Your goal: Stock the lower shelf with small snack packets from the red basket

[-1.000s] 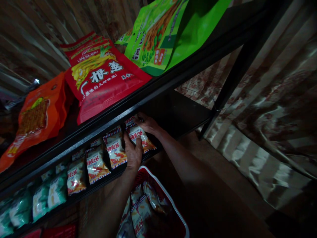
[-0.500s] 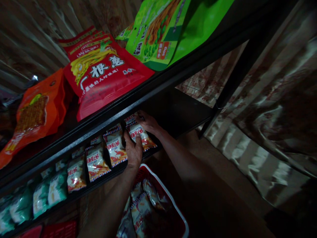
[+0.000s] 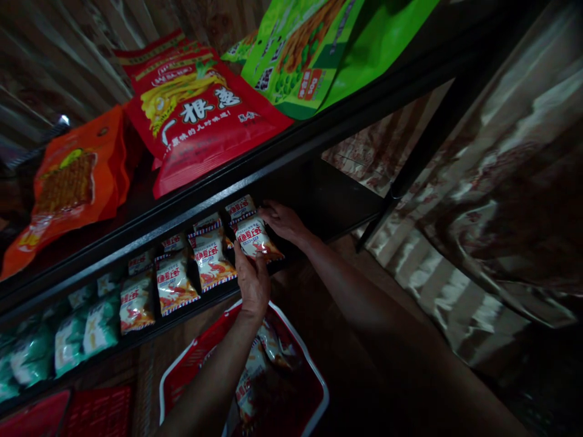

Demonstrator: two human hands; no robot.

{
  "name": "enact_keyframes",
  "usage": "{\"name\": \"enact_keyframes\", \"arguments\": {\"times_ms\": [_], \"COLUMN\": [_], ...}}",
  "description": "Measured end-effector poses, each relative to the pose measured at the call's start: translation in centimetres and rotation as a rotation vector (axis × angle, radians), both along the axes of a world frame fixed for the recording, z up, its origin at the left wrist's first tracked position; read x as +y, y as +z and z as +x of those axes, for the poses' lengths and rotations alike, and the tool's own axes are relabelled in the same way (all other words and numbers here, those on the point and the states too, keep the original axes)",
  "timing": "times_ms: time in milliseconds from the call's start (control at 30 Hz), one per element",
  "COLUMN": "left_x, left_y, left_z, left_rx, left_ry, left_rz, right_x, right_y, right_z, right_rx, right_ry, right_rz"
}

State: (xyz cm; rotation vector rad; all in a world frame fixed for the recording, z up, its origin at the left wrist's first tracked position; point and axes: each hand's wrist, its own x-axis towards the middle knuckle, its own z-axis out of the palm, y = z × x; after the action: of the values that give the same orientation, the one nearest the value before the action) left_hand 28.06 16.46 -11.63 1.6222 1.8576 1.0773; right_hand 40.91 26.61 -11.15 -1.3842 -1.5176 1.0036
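Both my hands are on one small red-and-white snack packet [image 3: 253, 237] at the right end of a row on the lower black shelf [image 3: 346, 200]. My left hand [image 3: 252, 280] pinches the packet's near edge from below. My right hand [image 3: 283, 220] holds its far right side, fingers curled round it. More packets of the same kind [image 3: 210, 264] lie in a row to the left, one [image 3: 240, 208] lies behind.
A red basket with a white rim [image 3: 314, 379] holds more packets below my arms. Greenish small packets [image 3: 68, 340] fill the shelf's left part. On the upper shelf lie large red [image 3: 200, 121], orange [image 3: 68, 182] and green [image 3: 310, 54] bags. Patterned curtain [image 3: 501, 200] hangs right.
The view has shifted, showing more of the basket. My left hand slid back toward the shelf's front edge; both hands stay on the end packet.
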Motion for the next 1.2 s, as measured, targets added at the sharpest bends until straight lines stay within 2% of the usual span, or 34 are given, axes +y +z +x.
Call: {"name": "enact_keyframes", "arguments": {"times_ms": [300,533,833,1000,1200], "left_x": [0.4,0.8,-0.4,-0.3,-0.1], "left_y": [0.2,0.9,-0.4,-0.4,-0.6], "left_z": [-0.1,-0.7,-0.4,-0.3,-0.3], "left_rx": [-0.007,0.016,0.001,-0.01,-0.032], "left_ry": [-0.019,0.053,-0.024,-0.012,0.004], "left_rz": [-0.016,-0.09,0.052,0.048,0.03], "right_x": [-1.1,-1.0,-1.9,-2.6,-2.7], "right_y": [0.7,0.8,0.4,1.2,1.4], "right_z": [-0.1,0.2,0.4,0.1,0.1], "right_rx": [-0.053,-0.083,-0.167,-0.279,-0.304], "right_ry": [0.035,0.006,0.052,0.087,0.116], "right_rz": [0.006,-0.01,-0.022,0.02,0.023]}}
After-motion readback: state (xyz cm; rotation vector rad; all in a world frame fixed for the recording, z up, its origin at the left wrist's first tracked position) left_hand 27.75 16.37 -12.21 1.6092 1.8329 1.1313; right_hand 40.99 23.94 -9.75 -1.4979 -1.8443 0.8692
